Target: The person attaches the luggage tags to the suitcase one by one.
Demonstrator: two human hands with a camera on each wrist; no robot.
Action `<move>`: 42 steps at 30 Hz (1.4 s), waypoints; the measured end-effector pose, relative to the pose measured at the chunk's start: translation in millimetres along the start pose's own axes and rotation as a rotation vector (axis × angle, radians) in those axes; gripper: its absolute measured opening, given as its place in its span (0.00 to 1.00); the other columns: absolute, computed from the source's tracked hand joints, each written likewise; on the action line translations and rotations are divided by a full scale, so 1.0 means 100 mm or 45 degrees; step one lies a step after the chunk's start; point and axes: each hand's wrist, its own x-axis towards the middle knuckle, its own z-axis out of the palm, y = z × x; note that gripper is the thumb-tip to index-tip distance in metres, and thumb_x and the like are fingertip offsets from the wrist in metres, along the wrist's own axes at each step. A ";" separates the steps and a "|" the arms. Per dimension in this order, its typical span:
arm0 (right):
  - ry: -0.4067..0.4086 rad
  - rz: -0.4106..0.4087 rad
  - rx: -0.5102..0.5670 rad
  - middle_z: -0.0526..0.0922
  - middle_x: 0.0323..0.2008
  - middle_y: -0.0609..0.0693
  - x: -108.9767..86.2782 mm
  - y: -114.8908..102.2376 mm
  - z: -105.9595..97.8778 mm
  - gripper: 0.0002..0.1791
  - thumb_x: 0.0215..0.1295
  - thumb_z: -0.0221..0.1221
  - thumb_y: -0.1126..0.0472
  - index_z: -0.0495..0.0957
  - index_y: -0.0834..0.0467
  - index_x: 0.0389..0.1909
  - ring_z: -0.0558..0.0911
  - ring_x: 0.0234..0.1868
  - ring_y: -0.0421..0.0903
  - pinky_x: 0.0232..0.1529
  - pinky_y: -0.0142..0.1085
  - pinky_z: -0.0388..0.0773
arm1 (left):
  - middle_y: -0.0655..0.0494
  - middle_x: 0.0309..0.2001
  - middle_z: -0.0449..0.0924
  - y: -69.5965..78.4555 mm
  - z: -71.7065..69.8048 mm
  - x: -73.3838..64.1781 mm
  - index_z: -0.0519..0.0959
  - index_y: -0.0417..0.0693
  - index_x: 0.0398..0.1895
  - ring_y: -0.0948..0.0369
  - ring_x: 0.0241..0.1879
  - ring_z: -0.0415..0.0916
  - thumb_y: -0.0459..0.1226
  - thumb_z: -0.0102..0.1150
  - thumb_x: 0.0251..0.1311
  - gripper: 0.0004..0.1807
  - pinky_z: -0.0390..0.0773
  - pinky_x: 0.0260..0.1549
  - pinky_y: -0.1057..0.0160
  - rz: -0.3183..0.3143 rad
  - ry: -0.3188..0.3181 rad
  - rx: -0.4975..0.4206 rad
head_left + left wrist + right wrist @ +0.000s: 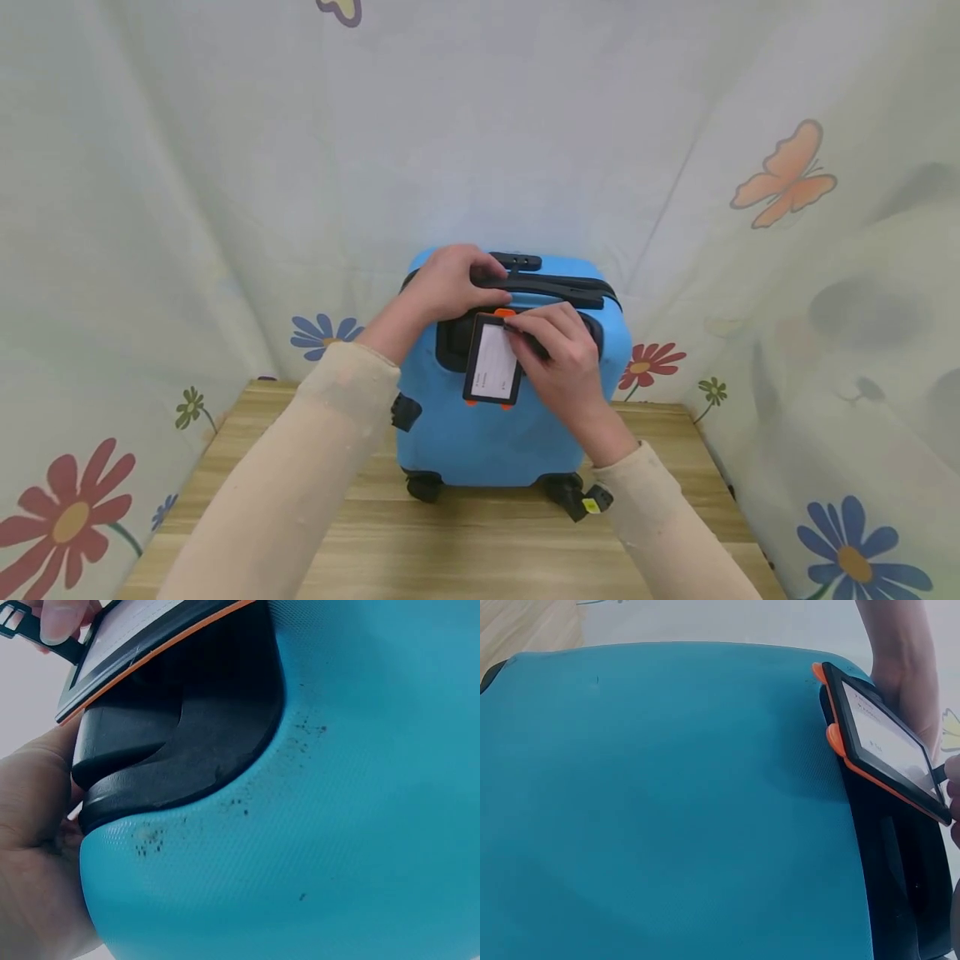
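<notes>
A blue suitcase [487,450] stands upright with its black carry handle [558,290] on top. At the handle's left end, my left hand [453,283] has its thumb and fingers on either side of it. A luggage tag [495,362], black with orange edges and a white card, lies against the dark recess below the handle. My right hand [562,358] pinches the tag's black strap [69,649] near its upper end. The strap's buckle end sticks out past the thumb in the left wrist view. Part of the strap is hidden by the right fingers.
The suitcase rests on a wood-grain table [420,550]. Its black wheels [423,486] touch the tabletop. A pale curtain [525,125] printed with flowers and butterflies surrounds the table at the back and sides. A black lock [517,262] sits behind the handle.
</notes>
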 end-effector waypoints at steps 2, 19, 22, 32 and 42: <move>-0.004 0.014 -0.007 0.89 0.41 0.58 0.01 0.00 -0.02 0.09 0.65 0.72 0.69 0.88 0.64 0.45 0.83 0.43 0.56 0.45 0.49 0.83 | 0.51 0.59 0.84 0.00 0.00 0.00 0.85 0.46 0.62 0.54 0.54 0.80 0.45 0.72 0.69 0.22 0.81 0.58 0.53 0.009 -0.014 -0.024; -0.068 0.072 -0.028 0.89 0.41 0.59 0.05 0.04 -0.15 0.12 0.64 0.73 0.70 0.89 0.64 0.47 0.82 0.43 0.55 0.44 0.47 0.84 | 0.52 0.53 0.85 0.18 0.01 0.13 0.87 0.48 0.53 0.54 0.51 0.78 0.49 0.63 0.76 0.17 0.80 0.54 0.52 -0.100 0.009 -0.073; -0.072 0.068 -0.026 0.90 0.42 0.59 0.05 0.04 -0.15 0.12 0.63 0.74 0.70 0.89 0.64 0.48 0.82 0.43 0.56 0.44 0.47 0.84 | 0.52 0.52 0.85 0.21 0.02 0.13 0.87 0.48 0.52 0.54 0.50 0.77 0.47 0.62 0.77 0.14 0.79 0.53 0.53 -0.125 0.035 -0.057; -0.035 0.142 0.013 0.88 0.42 0.58 0.08 0.04 -0.18 0.10 0.63 0.74 0.70 0.89 0.64 0.45 0.83 0.45 0.55 0.45 0.45 0.85 | 0.53 0.49 0.85 0.23 0.08 0.09 0.88 0.47 0.48 0.55 0.48 0.77 0.43 0.63 0.77 0.10 0.80 0.51 0.55 -0.031 0.156 -0.027; -0.146 0.277 0.061 0.88 0.41 0.58 0.20 0.11 -0.26 0.09 0.65 0.73 0.69 0.88 0.65 0.45 0.83 0.46 0.53 0.48 0.43 0.84 | 0.52 0.51 0.84 0.22 0.12 0.08 0.88 0.46 0.48 0.55 0.50 0.78 0.41 0.64 0.76 0.09 0.79 0.55 0.55 0.040 0.277 -0.006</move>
